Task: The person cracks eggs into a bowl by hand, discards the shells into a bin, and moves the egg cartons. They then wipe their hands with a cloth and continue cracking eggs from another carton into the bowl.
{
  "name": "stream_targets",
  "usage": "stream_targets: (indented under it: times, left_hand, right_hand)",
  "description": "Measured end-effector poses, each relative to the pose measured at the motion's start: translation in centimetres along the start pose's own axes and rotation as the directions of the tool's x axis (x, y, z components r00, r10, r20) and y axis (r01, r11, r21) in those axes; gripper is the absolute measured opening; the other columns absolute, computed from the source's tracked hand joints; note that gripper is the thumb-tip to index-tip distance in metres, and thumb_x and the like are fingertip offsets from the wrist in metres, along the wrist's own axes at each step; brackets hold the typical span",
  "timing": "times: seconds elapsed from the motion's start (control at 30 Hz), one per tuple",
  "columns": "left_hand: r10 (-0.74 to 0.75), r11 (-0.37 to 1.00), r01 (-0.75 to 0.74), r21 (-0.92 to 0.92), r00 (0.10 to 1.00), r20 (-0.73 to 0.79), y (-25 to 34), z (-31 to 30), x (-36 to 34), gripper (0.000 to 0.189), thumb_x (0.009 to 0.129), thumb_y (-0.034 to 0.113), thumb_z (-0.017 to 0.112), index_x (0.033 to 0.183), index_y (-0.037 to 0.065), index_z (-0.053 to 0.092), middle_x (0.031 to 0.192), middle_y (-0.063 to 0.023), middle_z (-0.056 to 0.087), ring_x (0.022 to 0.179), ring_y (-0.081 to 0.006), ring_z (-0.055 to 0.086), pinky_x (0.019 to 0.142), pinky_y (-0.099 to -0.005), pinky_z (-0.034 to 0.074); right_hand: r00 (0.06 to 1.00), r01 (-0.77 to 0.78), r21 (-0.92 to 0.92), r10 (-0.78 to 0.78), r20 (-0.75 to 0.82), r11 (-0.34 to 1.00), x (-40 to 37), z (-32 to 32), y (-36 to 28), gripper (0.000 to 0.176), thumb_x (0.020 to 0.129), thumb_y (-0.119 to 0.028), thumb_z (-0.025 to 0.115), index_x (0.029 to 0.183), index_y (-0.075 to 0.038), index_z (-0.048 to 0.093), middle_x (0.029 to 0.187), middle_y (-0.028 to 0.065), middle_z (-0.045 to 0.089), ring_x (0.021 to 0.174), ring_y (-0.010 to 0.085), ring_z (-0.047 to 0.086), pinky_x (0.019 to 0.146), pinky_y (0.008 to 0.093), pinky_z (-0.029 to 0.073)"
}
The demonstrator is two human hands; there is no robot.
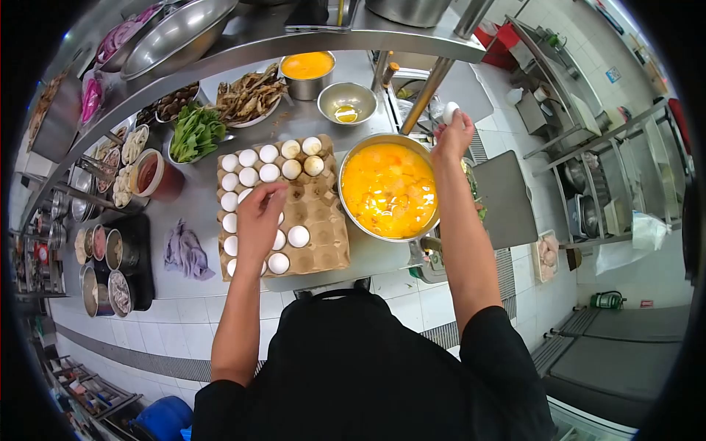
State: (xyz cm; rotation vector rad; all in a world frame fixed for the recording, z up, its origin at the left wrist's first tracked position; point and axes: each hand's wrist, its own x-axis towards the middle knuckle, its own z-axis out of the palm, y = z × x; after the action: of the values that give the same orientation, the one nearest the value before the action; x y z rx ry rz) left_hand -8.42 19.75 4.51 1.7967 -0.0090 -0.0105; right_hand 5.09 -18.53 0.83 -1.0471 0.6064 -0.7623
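My right hand [454, 140] is closed around a white egg [450, 112], raised past the far right rim of a big metal bowl [346, 202]. Whether that shell is whole or cracked cannot be made out. Many yolks in liquid egg [390, 191] fill the bowl. Over the cardboard egg tray [323, 253], to the left of the bowl, my left hand [260, 213] has its fingers curled, and what they hold, if anything, is hidden. White eggs [269, 172] sit in the tray's left and far cups; several cups on its right side are bare.
Behind the tray stand a small bowl [360, 99] with a little egg, a pot of orange liquid [307, 67], dried fish [250, 97] and leafy greens [197, 132]. A purple cloth [188, 251] lies left. A steel shelf [294, 40] crosses above; its post [428, 95] rises behind the bowl.
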Motion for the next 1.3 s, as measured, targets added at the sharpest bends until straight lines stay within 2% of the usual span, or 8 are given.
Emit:
stream_targets:
  times: [0.2,0.4,0.7,1.0,1.07,1.1,1.17,1.3]
  left_hand:
    - [0.27,0.96,-0.279,0.018,0.944,0.191,4.6,9.2,6.3,0.024,0.091,0.016,0.067,0.11,0.002,0.07,0.097,-0.0072,0.071,0.079,-0.0151,0.063,0.074,-0.029,0.051]
    - [0.537,0.781,-0.623,0.039,0.702,0.468,8.9,16.2,11.8,0.039,0.08,0.022,0.075,0.116,0.008,0.071,0.099,-0.0127,0.072,0.078,-0.0229,0.066,0.076,-0.0343,0.054]
    - [0.285,0.879,-0.47,0.084,0.656,0.699,7.2,18.0,12.7,0.039,0.075,0.014,0.074,0.114,0.007,0.073,0.087,-0.0054,0.07,0.074,-0.0128,0.062,0.07,-0.0267,0.052]
    - [0.256,0.895,-0.433,0.108,0.695,0.672,4.7,17.4,13.0,0.038,0.074,0.007,0.07,0.112,0.007,0.073,0.087,-0.0041,0.065,0.073,-0.0122,0.058,0.071,-0.0265,0.051]
    - [0.3,0.828,-0.536,0.165,0.672,0.677,4.2,17.1,13.3,0.036,0.074,0.006,0.07,0.11,0.007,0.074,0.091,-0.0049,0.066,0.077,-0.0144,0.06,0.072,-0.0288,0.051]
    - [0.297,0.829,-0.534,0.166,0.672,0.679,4.2,16.8,13.4,0.036,0.074,0.006,0.07,0.11,0.007,0.074,0.091,-0.0049,0.066,0.077,-0.0144,0.06,0.072,-0.0288,0.051]
    - [0.421,0.651,-0.72,0.241,0.606,0.675,4.4,16.7,13.8,0.034,0.073,0.007,0.072,0.108,0.008,0.074,0.098,-0.0062,0.066,0.082,-0.0174,0.062,0.074,-0.0319,0.052]
    - [0.348,0.625,-0.729,0.281,0.582,0.736,8.1,19.6,13.0,0.043,0.075,0.012,0.075,0.118,0.009,0.071,0.104,-0.0083,0.066,0.087,-0.0199,0.065,0.077,-0.0336,0.053]
  right_hand:
    - [0.951,-0.18,-0.077,0.194,0.242,0.981,-1.4,-0.4,-2.3,0.03,0.098,-0.029,0.064,0.114,-0.003,0.06,0.085,0.0044,0.065,0.061,0.0122,0.057,0.053,0.0256,0.049]
    - [0.655,-0.424,-0.298,0.517,0.551,0.855,-4.3,-4.4,-7.4,0.025,0.1,-0.027,0.061,0.11,-0.004,0.062,0.089,0.0052,0.069,0.065,0.0113,0.06,0.061,0.0261,0.052]
    - [0.541,-0.396,-0.395,0.558,0.629,0.829,-5.2,-5.9,-6.4,0.022,0.098,-0.02,0.065,0.114,-0.005,0.062,0.093,0.0035,0.068,0.073,0.0108,0.066,0.069,0.0249,0.056]
    - [0.514,-0.264,-0.528,0.581,0.631,0.807,-5.0,-5.7,-5.1,0.03,0.094,-0.018,0.071,0.118,-0.002,0.066,0.091,0.0037,0.068,0.073,0.0086,0.064,0.065,0.0237,0.054]
    - [0.533,0.246,-0.694,0.504,0.68,0.677,-4.8,-5.5,-5.6,0.036,0.086,-0.022,0.077,0.117,-0.003,0.071,0.092,0.01,0.071,0.078,0.0156,0.068,0.069,0.0293,0.055]
    - [0.533,0.242,-0.695,0.506,0.678,0.677,-5.1,-5.6,-6.2,0.036,0.086,-0.022,0.077,0.117,-0.003,0.071,0.092,0.01,0.071,0.078,0.0156,0.068,0.069,0.0293,0.055]
    - [0.636,0.616,-0.704,0.305,0.709,0.353,-5.2,-6.0,-8.0,0.044,0.078,-0.029,0.081,0.113,-0.004,0.073,0.093,0.017,0.072,0.084,0.0251,0.071,0.075,0.0355,0.054]
    - [0.742,0.47,-0.852,0.42,0.522,0.229,-3.2,-7.2,-13.0,0.05,0.083,-0.044,0.075,0.113,-0.004,0.073,0.096,0.0211,0.072,0.093,0.0325,0.07,0.083,0.0409,0.054]
